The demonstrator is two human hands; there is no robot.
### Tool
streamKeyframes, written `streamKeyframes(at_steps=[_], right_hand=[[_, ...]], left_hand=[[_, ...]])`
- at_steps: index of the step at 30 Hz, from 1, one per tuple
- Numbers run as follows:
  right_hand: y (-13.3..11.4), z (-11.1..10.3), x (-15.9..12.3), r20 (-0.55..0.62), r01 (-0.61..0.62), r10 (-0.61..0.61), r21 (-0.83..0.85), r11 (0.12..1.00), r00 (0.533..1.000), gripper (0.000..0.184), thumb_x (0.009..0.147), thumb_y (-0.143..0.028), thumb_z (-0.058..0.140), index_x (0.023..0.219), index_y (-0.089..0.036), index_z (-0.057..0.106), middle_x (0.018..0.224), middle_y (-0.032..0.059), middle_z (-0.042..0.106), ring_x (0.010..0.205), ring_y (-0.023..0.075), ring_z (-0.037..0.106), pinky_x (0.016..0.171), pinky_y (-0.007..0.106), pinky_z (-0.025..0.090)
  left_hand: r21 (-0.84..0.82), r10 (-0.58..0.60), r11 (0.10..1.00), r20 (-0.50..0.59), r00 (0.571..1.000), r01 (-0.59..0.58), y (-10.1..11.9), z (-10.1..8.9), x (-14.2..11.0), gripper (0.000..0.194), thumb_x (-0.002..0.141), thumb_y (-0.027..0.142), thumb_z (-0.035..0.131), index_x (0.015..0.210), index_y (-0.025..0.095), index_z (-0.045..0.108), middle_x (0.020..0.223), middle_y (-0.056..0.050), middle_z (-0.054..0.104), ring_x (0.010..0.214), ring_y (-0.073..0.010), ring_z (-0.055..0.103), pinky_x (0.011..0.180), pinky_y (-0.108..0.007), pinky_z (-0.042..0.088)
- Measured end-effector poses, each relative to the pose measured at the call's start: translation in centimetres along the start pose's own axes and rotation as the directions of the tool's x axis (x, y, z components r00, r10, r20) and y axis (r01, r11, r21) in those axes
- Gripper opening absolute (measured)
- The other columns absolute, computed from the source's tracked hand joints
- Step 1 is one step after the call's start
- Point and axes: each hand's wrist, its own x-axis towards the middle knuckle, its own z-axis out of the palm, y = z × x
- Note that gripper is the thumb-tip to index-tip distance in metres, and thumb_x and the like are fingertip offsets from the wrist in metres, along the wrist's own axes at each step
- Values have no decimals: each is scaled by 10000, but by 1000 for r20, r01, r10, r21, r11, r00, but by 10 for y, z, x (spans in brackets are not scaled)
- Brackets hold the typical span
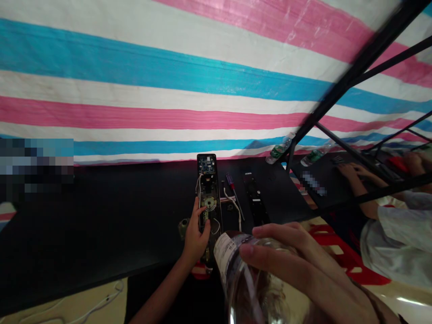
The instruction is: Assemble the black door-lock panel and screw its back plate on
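Note:
My left hand [196,234] lies with fingers apart on the left side of a long, narrow opened black device housing [207,180]. Inside it show a blue circuit board, a round metal part and loose white wires. My right hand [293,256] is wrapped around a clear plastic bottle [249,288] with a white printed label, tilted and very close to the camera. The bottle hides the area below it. Right of the housing are a screwdriver [230,181], a white cable [238,209] and a long black panel [254,195].
A small part [183,228] sits left of the housing on the black table [101,216]. Plastic bottles [280,148] stand leaning by a black metal frame [337,99]. Striped sheeting hangs behind. To the right, another person's arms [361,184] rest over a table beside a red stool [337,252].

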Motion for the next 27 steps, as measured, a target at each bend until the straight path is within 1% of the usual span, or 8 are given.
streamKeyframes(at_steps=[6,10,13,16,19,21,24,27], right_hand=[[-11,-1,-29,56,-94,90,61,994,994,683,823,-556,718,1429,-294,542,1230,75,715,1040,283,696,831,310,618],[-23,2,-44,23,-235,234,65,970,972,736,815,-501,747,1464,-263,494,1207,98,718,989,264,708,821,308,622],[-26,-2,-57,27,-257,257,28,966,966,636,816,-389,763,1409,-342,535,1298,64,670,1097,255,674,900,336,599],[-15,-8,-77,5,-287,287,44,957,958,629,784,-380,784,1370,-339,558,1437,82,557,1256,318,583,978,451,560],[9,-16,-103,-116,-462,474,112,880,873,660,774,-350,779,1385,-280,539,1444,133,519,1271,344,565,970,485,556],[30,-22,-124,-203,-579,587,102,809,784,606,782,-313,770,1351,-280,563,1384,126,558,1249,328,577,992,482,537],[61,-31,-160,-293,-720,703,63,691,648,535,793,-347,764,1297,-295,594,1319,101,594,1219,303,587,1027,486,500],[95,-27,-206,-398,-828,764,21,561,507,529,805,-408,739,1298,-287,588,1245,96,626,1141,286,618,997,486,502]], left_hand=[[35,13,999,-19,1000,-13,5,1,1,340,952,210,494,1292,222,497,1662,-116,249,1518,-253,270,1228,-457,289],[47,22,999,-21,1000,-21,6,1,3,346,946,227,509,1292,228,502,1658,-106,265,1519,-245,270,1224,-450,291],[66,5,998,-29,1000,-3,7,2,6,342,937,246,532,1278,230,511,1655,-108,272,1510,-256,295,1214,-458,305],[85,-12,996,-36,999,15,9,2,7,328,934,260,542,1260,224,524,1651,-119,279,1498,-273,323,1195,-469,331],[91,-21,996,-30,999,23,12,1,7,324,933,271,552,1253,226,530,1650,-117,282,1480,-280,360,1179,-468,357],[98,-24,995,-27,999,27,13,1,7,334,928,277,564,1257,231,530,1653,-110,277,1474,-280,371,1176,-460,363],[108,-26,994,-37,999,30,13,2,7,367,921,284,580,1280,236,524,1658,-98,267,1491,-277,336,1200,-457,329],[123,-30,992,-47,998,36,11,3,9,401,909,286,596,1300,231,525,1657,-101,269,1496,-278,323,1209,-444,317]])
